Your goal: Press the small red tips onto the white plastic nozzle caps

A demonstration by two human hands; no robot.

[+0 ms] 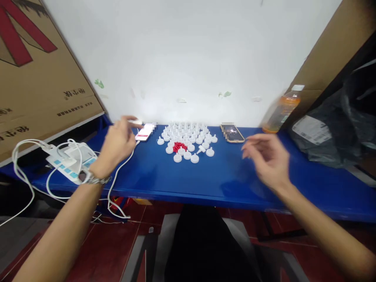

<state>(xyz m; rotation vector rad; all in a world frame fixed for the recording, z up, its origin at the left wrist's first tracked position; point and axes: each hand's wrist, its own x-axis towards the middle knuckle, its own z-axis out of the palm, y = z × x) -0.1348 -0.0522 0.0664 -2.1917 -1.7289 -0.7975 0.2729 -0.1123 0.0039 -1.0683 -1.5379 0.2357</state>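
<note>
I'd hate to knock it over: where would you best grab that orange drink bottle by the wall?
Grip the orange bottle around its middle, coming from the front left. It leans against the cardboard on its right, with the wall behind, so only that side looks open.

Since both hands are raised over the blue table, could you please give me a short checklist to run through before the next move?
1. Left hand free of the white cable: cannot tell; it hovers close to the cable and to the white and red device.
2. Right hand empty: ok; fingers spread, holding nothing.
3. White caps gathered in one cluster on the blue table: ok.
4. Red pieces within the cluster: ok; they lie in its front part.
5. Phone apart from the caps: ok.
6. Bottle upright: not ok; it appears tilted, though blurred.
</note>
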